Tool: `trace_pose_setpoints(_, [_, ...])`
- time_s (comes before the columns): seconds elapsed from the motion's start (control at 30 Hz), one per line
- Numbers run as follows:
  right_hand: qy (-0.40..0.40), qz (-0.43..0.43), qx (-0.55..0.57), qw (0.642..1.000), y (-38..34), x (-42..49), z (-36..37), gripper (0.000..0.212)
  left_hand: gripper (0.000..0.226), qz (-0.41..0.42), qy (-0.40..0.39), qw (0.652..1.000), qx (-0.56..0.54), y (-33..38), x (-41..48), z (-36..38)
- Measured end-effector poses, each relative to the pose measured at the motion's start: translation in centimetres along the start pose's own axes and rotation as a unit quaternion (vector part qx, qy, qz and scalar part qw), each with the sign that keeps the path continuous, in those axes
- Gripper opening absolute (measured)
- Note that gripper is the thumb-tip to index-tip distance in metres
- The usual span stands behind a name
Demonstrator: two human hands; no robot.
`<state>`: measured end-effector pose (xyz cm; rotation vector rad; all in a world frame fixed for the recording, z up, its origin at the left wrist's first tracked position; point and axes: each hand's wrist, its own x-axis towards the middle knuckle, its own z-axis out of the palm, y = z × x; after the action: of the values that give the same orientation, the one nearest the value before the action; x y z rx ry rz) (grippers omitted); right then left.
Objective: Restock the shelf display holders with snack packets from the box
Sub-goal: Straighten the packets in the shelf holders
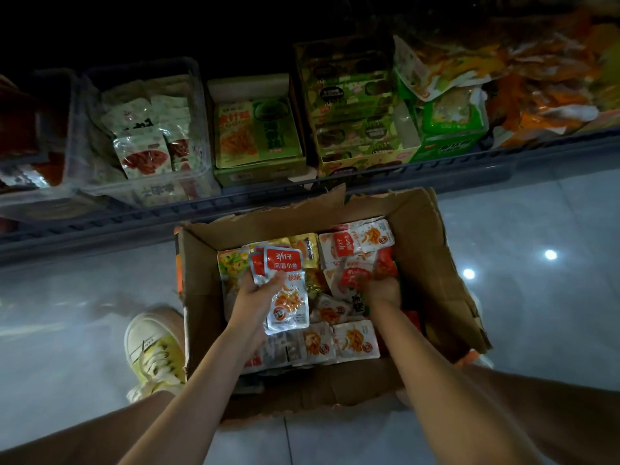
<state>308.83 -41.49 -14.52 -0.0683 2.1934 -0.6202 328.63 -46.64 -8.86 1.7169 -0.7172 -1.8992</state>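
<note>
- Dim room; glossy pale grey tiled floor (536,223) with ceiling-light glints.
- Open brown cardboard box (432,250) sits on the floor against the dark grey shelf edge (436,167), full of loose red-and-silver foil snack packets (355,340).
- Left hand (250,303) grips a fanned stack of red-and-silver packets (290,307) over the box.
- Right hand (384,290) dug into the packets; fingers hidden, grasp can't be told.
- Shelf: clear plastic holder (80,156), green cardboard display boxes (255,176).
- Cream-yellow sneaker (151,344) beside the box.
</note>
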Motion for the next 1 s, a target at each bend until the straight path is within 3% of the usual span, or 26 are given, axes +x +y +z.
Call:
trace_pose_setpoints(0.1, [-0.005, -0.024, 0.103, 0.994, -0.4, -1.3, -2.4, 0.008, 0.040, 0.009, -0.001, 1.000, 0.022, 0.5, -0.2, -0.5])
trace_pose_setpoints(0.17, [0.000, -0.036, 0.126, 0.991, -0.7, -2.8, -4.5, 0.019, 0.039, 0.014, -0.008, 0.999, 0.029, 1.0, -0.7, -0.7])
trace_pose_setpoints(0.27, [0.000, -0.119, 0.142, 0.983, -1.8, -5.2, -7.7, 0.024, 0.036, 0.025, -0.033, 0.999, 0.032, 2.0, -2.1, -0.9])
trace_pose_setpoints(0.4, [-0.128, -0.164, 0.145, 0.967, -4.9, -9.3, -10.9, 0.007, 0.037, 0.047, -0.087, 0.994, 0.051, 4.0, -4.6, -1.1])
trace_pose_setpoints(0.53, [-0.256, -0.256, 0.101, 0.927, -7.9, -14.6, -12.4, 0.004, 0.038, 0.072, -0.145, 0.984, 0.072, 6.5, -7.9, -0.4])
trace_pose_setpoints(0.7, [-0.205, -0.386, 0.005, 0.899, -11.1, -20.9, -12.9, 0.009, 0.035, 0.106, -0.235, 0.964, 0.060, 10.1, -13.3, 0.4])
trace_pose_setpoints(0.83, [-0.150, -0.463, -0.047, 0.872, -13.5, -24.8, -13.5, 0.022, 0.031, 0.143, -0.241, 0.959, 0.030, 13.2, -17.6, 0.6])
trace_pose_setpoints(1.0, [-0.103, -0.536, -0.043, 0.837, -16.0, -28.8, -15.0, 0.035, 0.036, 0.224, -0.232, 0.944, 0.074, 16.5, -21.6, 0.7])
